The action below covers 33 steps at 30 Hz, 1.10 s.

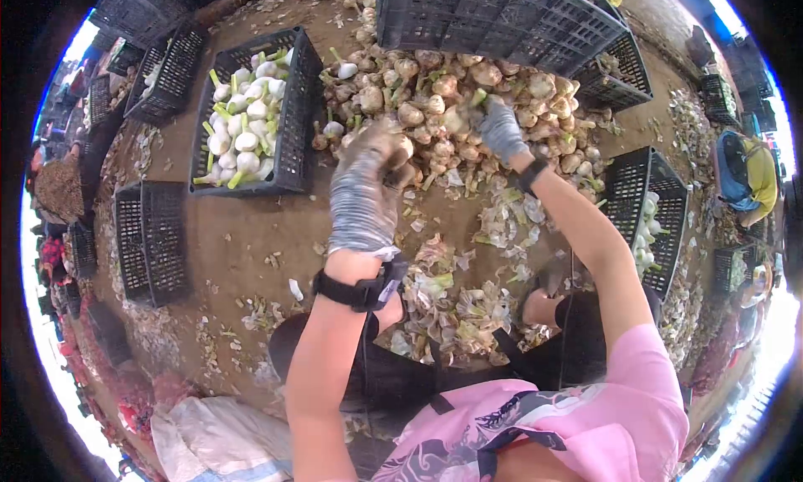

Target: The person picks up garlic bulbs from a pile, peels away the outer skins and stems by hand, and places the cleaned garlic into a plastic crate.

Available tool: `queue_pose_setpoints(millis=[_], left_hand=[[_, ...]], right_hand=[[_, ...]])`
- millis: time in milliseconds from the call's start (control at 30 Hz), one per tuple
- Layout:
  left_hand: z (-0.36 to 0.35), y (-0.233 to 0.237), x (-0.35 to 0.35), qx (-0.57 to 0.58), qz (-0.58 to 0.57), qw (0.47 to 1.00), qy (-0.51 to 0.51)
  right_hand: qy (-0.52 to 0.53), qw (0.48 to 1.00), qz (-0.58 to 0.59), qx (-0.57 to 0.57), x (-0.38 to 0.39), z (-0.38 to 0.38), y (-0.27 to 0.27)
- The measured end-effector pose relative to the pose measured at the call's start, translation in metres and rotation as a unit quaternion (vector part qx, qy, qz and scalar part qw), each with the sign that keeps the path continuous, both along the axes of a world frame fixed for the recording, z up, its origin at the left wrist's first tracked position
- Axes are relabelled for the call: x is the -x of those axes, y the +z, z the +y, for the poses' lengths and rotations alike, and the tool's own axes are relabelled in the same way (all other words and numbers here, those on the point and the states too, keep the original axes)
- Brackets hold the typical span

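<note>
A large heap of unpeeled garlic bulbs (493, 152) lies on the ground in front of me. My left hand (366, 189), in a dirty grey-striped glove, is closed at the heap's near left edge. Its fingers curl around a garlic bulb (406, 150), mostly covered by them. Over the middle of the pile, my right hand (503, 131), also gloved, has its fingers pressed together around a garlic bulb's green stem (478, 97). Motion blurs the bulb below that stem. Loose papery skins (468, 315) are scattered between my feet.
A black crate (303, 122) of cleaned white bulbs stands left of the heap. Another crate (669, 189) with white bulbs is at right. A big dark crate (493, 22) borders the far side. More crates (150, 239) and a white sack (213, 440) lie left. A person (749, 177) sits far right.
</note>
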<state>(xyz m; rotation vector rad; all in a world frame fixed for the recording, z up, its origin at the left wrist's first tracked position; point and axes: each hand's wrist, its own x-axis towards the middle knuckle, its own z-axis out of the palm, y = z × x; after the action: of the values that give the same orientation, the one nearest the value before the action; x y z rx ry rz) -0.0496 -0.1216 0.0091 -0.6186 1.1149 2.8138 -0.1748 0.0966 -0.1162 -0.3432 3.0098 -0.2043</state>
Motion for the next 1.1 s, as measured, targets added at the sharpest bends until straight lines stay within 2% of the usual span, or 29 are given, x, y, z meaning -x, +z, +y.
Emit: queue_pose_setpoints(millis=[33, 67, 100, 133, 167, 200, 233, 300, 367, 400, 467, 533, 600, 633, 733, 767, 833, 867, 900, 933, 1000, 1033, 1067, 1100], left_hand=[[0.012, 0.001, -0.003, 0.117, -0.008, 0.993, -0.027], [0.020, 0.000, -0.006, 0.234, -0.016, 0.971, -0.054], [0.024, -0.017, -0.007, 0.360, 0.105, 0.922, -0.094], [0.032, -0.014, -0.011, 0.358, 0.107, 0.923, -0.096], [0.042, -0.011, -0.016, 0.379, 0.149, 0.905, -0.122], [0.049, -0.008, -0.019, 0.398, 0.193, 0.885, -0.149], [0.053, -0.007, -0.021, 0.397, 0.198, 0.883, -0.153], [0.058, -0.007, -0.024, 0.330, 0.202, 0.904, -0.184], [0.059, -0.004, -0.029, 0.301, 0.215, 0.906, -0.208], [0.061, -0.002, -0.031, 0.299, 0.218, 0.904, -0.212], [0.063, -0.001, -0.034, 0.236, 0.201, 0.923, -0.227], [0.063, -0.003, -0.037, 0.228, 0.217, 0.922, -0.225], [0.065, 0.000, -0.040, 0.023, 0.098, 0.962, -0.255], [0.067, -0.002, -0.041, 0.050, 0.080, 0.965, -0.245], [0.070, -0.007, -0.035, 0.027, 0.037, 0.961, -0.273], [0.068, -0.008, -0.032, 0.027, 0.035, 0.961, -0.272], [0.061, -0.009, -0.025, -0.108, -0.074, 0.917, -0.377], [0.063, -0.009, -0.027, -0.131, -0.129, 0.909, -0.373], [0.065, -0.008, -0.029, -0.154, -0.186, 0.899, -0.364], [0.062, -0.008, -0.029, -0.155, -0.188, 0.900, -0.362], [0.055, -0.009, -0.028, -0.192, -0.176, 0.845, -0.467], [0.077, -0.015, -0.028, -0.030, -0.220, 0.920, -0.322], [0.077, -0.025, -0.026, -0.028, -0.222, 0.919, -0.324], [0.074, -0.034, -0.024, 0.090, -0.153, 0.943, -0.282]], right_hand=[[-0.001, 1.000, 0.000, -0.003, -0.016, 0.003, 0.006], [-0.032, 0.960, -0.104, 0.258, -0.033, 0.006, 0.010], [-0.061, 0.841, -0.197, 0.500, -0.050, 0.008, 0.015], [-0.084, 0.653, -0.273, 0.701, -0.068, 0.011, 0.021], [-0.028, 0.763, -0.178, 0.620, -0.086, 0.015, 0.030], [-0.108, 0.808, -0.281, 0.506, -0.097, 0.003, 0.093], [0.042, 0.899, -0.107, 0.422, -0.103, 0.009, 0.091], [0.182, 0.932, 0.078, 0.304, -0.112, 0.024, 0.091], [0.131, 0.882, 0.011, 0.453, -0.120, 0.025, 0.118], [0.128, 0.883, 0.015, 0.452, -0.125, 0.026, 0.129], [-0.018, 0.856, -0.150, 0.495, -0.135, 0.027, 0.152], [-0.036, 0.852, -0.172, 0.494, -0.142, 0.030, 0.164], [-0.085, 0.804, -0.173, 0.563, -0.147, 0.031, 0.161], [-0.098, 0.819, -0.165, 0.541, -0.152, 0.030, 0.168], [-0.066, 0.830, -0.154, 0.532, -0.160, 0.034, 0.161], [-0.009, 0.875, -0.095, 0.475, -0.162, 0.035, 0.158], [0.003, 0.875, -0.083, 0.478, -0.168, 0.036, 0.152], [0.017, 0.875, -0.067, 0.479, -0.172, 0.035, 0.149], [0.010, 0.846, -0.081, 0.526, -0.177, 0.033, 0.149], [0.011, 0.846, -0.085, 0.527, -0.178, 0.033, 0.148], [-0.005, 0.806, -0.165, 0.568, -0.179, 0.036, 0.147], [-0.035, 0.794, -0.230, 0.562, -0.177, 0.041, 0.153], [-0.037, 0.793, -0.230, 0.563, -0.178, 0.041, 0.152], [-0.071, 0.772, -0.226, 0.589, -0.178, 0.040, 0.150]])
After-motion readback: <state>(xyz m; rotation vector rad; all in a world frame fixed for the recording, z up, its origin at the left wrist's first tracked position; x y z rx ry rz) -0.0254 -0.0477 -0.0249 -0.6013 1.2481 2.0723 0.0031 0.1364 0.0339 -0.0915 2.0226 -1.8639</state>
